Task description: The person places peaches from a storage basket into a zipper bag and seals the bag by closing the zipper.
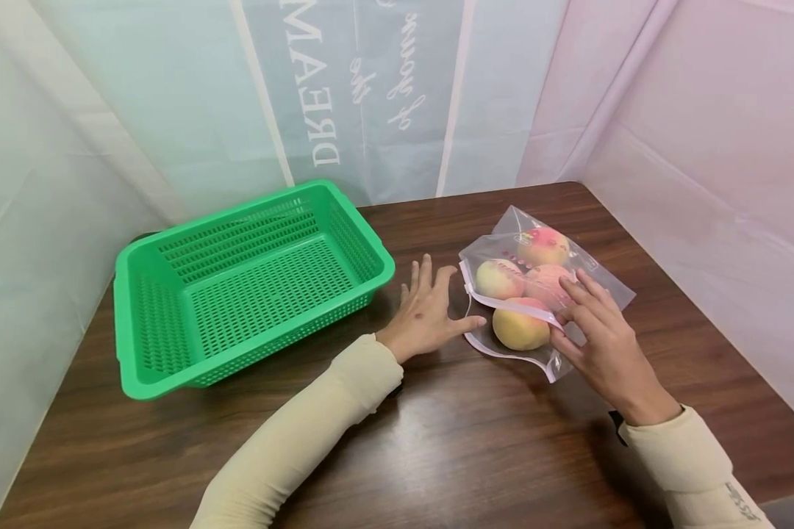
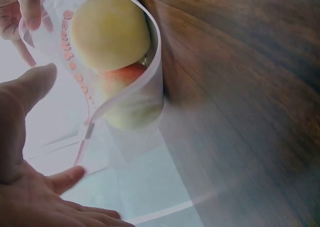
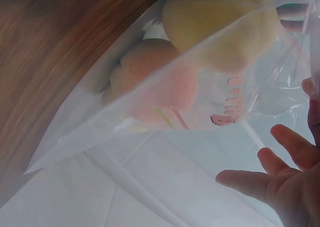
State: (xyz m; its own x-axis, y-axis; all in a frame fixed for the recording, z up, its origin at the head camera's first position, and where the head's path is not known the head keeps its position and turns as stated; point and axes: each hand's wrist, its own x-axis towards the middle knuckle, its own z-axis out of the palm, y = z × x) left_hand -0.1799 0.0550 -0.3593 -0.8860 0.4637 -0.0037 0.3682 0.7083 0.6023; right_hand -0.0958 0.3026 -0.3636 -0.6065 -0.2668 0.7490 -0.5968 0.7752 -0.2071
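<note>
A clear zip bag (image 1: 605, 283) with a pale pink zip edge lies on the table at the right, holding several yellow-and-red peaches (image 1: 521, 328). Its mouth gapes toward the person, and one peach sits just inside the opening, also plain in the left wrist view as a yellow peach (image 2: 111, 31). My right hand (image 1: 598, 342) pinches the right end of the upper zip edge between thumb and index finger, the other fingers spread over the bag. My left hand (image 1: 423, 312) is spread beside the bag's left corner, thumb near the lower rim, gripping nothing.
A green perforated plastic basket (image 1: 254, 360) stands at the left of the brown wooden table (image 1: 410, 455), nothing visible inside it. A printed curtain (image 1: 397, 95) hangs along the table's back edge, with pale sheets at both sides.
</note>
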